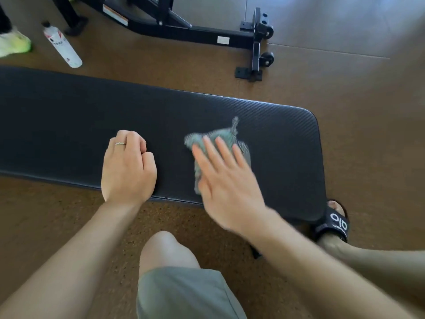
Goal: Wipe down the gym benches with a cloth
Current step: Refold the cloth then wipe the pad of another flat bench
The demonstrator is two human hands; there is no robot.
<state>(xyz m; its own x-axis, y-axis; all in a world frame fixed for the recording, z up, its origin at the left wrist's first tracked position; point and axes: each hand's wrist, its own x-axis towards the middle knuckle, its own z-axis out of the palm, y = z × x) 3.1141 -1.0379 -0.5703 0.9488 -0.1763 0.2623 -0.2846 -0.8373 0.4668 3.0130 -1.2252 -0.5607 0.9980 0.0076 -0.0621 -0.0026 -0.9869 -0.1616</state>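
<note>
A long black padded bench (69,116) runs across the head view from the left edge to its rounded right end. A grey-green cloth (218,139) lies on the pad near that end. My right hand (225,178) presses flat on the cloth with straight, spread fingers; hand and cloth are blurred by motion. My left hand (128,166) rests on the pad near its front edge, to the left of the cloth, with its fingers curled into a loose fist that holds nothing. A ring shows on one finger.
A white spray bottle (62,44) stands on the brown floor behind the bench at the left. A black metal equipment frame with wheels (257,42) stands behind the bench. Another person's light shoe (13,44) is at the far left. My knee (165,249) and sandalled foot (335,222) are in front.
</note>
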